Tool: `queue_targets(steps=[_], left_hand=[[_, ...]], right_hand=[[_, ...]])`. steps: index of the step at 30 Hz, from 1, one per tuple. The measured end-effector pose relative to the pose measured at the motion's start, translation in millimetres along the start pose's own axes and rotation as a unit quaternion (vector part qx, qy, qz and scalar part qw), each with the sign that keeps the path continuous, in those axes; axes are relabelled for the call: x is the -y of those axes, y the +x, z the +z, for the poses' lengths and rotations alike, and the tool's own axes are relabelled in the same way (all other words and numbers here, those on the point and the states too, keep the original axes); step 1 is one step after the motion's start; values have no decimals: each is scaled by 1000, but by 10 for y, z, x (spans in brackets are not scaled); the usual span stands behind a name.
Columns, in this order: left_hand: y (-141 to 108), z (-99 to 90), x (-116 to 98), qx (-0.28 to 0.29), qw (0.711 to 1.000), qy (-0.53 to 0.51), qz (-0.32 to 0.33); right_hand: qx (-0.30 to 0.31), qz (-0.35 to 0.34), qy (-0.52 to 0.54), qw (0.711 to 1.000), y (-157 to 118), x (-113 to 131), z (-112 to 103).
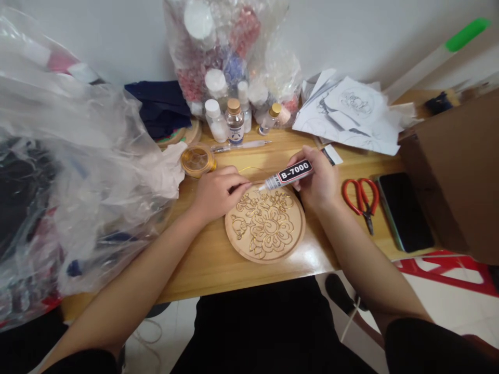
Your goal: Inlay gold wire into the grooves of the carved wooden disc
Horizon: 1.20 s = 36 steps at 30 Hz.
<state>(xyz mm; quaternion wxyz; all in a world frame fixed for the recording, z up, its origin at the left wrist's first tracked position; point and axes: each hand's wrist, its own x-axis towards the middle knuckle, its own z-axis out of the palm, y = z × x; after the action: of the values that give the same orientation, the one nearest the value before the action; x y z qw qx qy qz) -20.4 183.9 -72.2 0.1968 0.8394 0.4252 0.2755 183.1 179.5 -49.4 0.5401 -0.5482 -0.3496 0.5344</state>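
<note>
A round wooden disc point(238, 242) with a raised rim lies on the table, bearing a flower pattern outlined in gold wire. My right hand point(322, 179) is closed around a glue tube point(295, 173) labelled B-7000. The tube tilts down to the left, its nozzle just over the upper part of the pattern. At the disc's upper left rim, my left hand point(218, 193) has its thumb and fingers pinched together; what is between the fingertips is too small to make out. A loose strand of gold wire point(249, 168) curves just behind these fingers.
Behind the disc are a wire spool point(198, 160), a pen-like tool point(245, 146) and several small bottles point(235, 122). Orange-handled pliers point(362, 200) and a phone point(405, 210) lie at right, beside a cardboard box point(456, 171). Papers point(351, 111) lie behind; plastic bags point(97, 156) crowd the left.
</note>
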Motion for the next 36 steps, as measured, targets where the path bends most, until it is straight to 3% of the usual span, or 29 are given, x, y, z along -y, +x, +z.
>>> queue_targets(steps=[36], left_hand=[[-4,5,9,21,1000,-12,-8]], right_hand=[[28,-37,-72,996,-100,-31,100]])
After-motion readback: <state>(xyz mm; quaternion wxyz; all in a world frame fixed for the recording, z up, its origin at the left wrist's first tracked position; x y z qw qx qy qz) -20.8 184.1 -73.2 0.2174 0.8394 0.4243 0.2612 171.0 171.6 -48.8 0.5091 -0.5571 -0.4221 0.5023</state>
